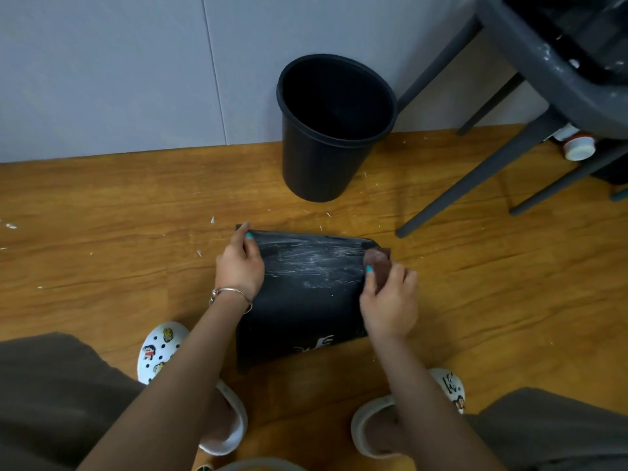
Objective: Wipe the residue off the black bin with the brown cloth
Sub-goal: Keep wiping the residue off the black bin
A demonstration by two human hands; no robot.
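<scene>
Even indoor light, soft shadows, edges bowed

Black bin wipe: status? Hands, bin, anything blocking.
Left hand grips black bin edge. Right hand pinches brown cloth at its right edge. White residue remains. Nothing blocking.

- Left wrist: thin silver bangle (231,294).
- Fingernails: teal polish.
- Legs: loose grey-brown trousers (51,396).
- Feet: white perforated clogs (159,348) carrying cartoon charms.
</scene>
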